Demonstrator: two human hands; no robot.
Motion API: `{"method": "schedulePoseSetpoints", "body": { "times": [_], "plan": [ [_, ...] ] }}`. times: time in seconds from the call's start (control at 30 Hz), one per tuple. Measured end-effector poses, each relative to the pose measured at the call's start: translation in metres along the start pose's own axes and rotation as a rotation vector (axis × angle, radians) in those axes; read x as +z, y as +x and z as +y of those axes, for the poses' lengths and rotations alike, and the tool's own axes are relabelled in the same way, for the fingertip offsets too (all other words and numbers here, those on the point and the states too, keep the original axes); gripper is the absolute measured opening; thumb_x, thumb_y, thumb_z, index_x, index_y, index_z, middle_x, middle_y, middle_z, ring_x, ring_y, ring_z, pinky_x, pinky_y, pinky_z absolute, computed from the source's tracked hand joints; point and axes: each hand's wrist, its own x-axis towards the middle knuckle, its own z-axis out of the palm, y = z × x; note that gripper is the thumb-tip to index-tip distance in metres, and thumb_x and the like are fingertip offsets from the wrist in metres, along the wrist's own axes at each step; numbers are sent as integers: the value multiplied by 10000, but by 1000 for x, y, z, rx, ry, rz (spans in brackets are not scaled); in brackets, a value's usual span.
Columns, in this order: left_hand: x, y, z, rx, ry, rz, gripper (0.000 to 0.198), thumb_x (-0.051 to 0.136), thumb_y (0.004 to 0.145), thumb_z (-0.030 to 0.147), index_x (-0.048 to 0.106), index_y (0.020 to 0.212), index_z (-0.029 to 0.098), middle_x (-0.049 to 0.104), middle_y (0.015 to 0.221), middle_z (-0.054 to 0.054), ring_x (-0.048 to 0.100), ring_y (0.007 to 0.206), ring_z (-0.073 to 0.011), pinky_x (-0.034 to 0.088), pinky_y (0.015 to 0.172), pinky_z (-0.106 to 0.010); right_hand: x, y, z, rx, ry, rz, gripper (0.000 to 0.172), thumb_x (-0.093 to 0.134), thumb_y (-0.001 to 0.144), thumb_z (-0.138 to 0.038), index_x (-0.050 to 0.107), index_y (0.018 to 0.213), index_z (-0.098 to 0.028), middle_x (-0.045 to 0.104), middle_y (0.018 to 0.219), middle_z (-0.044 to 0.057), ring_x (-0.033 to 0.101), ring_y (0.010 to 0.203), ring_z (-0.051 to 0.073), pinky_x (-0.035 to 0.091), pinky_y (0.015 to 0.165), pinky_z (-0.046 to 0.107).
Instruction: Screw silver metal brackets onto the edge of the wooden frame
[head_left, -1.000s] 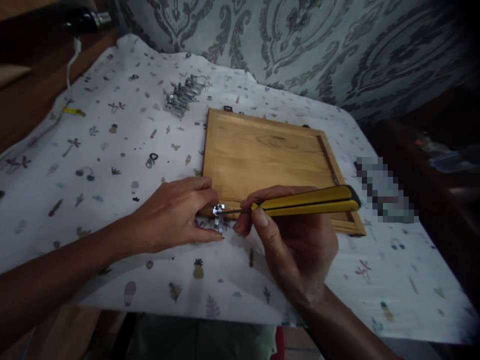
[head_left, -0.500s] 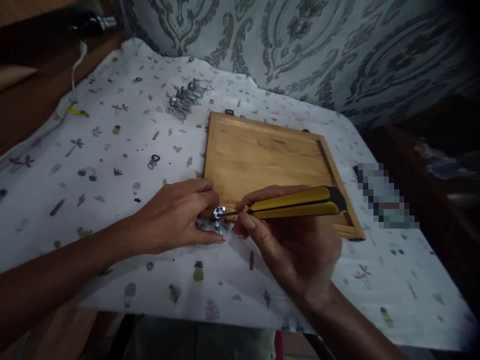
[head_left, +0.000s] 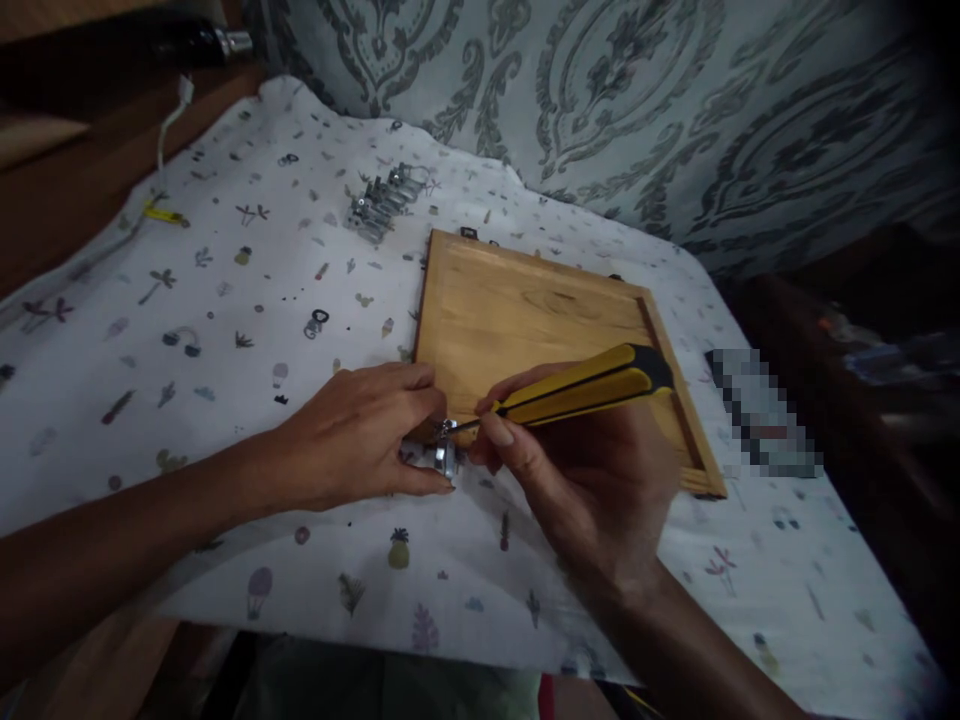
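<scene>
Metal latch (head_left: 445, 460), at edge of wooden panel (head_left: 517, 325), near front edge of worktop (head_left: 225, 570): presumably light, stiff, slippery; best held by its sides. Pinched by left hand (head_left: 360, 430); screwdriver (head_left: 585, 385) gripped by right hand (head_left: 607, 490).

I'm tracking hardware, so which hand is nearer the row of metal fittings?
Left. The left hand is in front of the metal fittings, at the edge of the wooden panel; the right hand, holding a screwdriver, is farther off to their right.
</scene>
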Motion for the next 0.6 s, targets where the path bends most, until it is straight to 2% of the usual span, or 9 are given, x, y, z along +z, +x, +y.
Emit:
{"method": "schedulePoseSetpoints", "body": {
  "times": [0.13,0.3,0.47,0.6],
  "plan": [
    [0,0,0,-6,-19,3,309,799,811,405,679,994,187,619,988,-22,619,928,-226,453,733,-312,0,0,-2,21,75,-7,198,747,899,-215,663,1072,-261,666,927,-35,656,622,72,574,589,215],
    [1,0,-2,26,-46,38,273,801,802,371,660,941,183,610,973,-19,612,912,-212,438,708,-292,-5,0,-5,64,142,-43,222,669,973,-350,678,1183,-280,693,886,-22,681,665,92,589,649,248],
    [3,0,-3,34,-52,47,270,790,807,380,676,966,193,607,949,-11,602,897,-208,442,704,-290,-8,7,-6,69,164,-35,182,725,921,-398,705,1006,-238,692,809,-16,653,550,104,558,491,243],
    [2,0,-3,43,-37,45,296,782,812,398,690,1005,193,619,973,-21,607,916,-217,441,701,-295,-7,15,-13,101,135,-2,199,825,827,-366,694,866,-220,724,873,-4,607,459,77,511,393,222]
  ]
}}
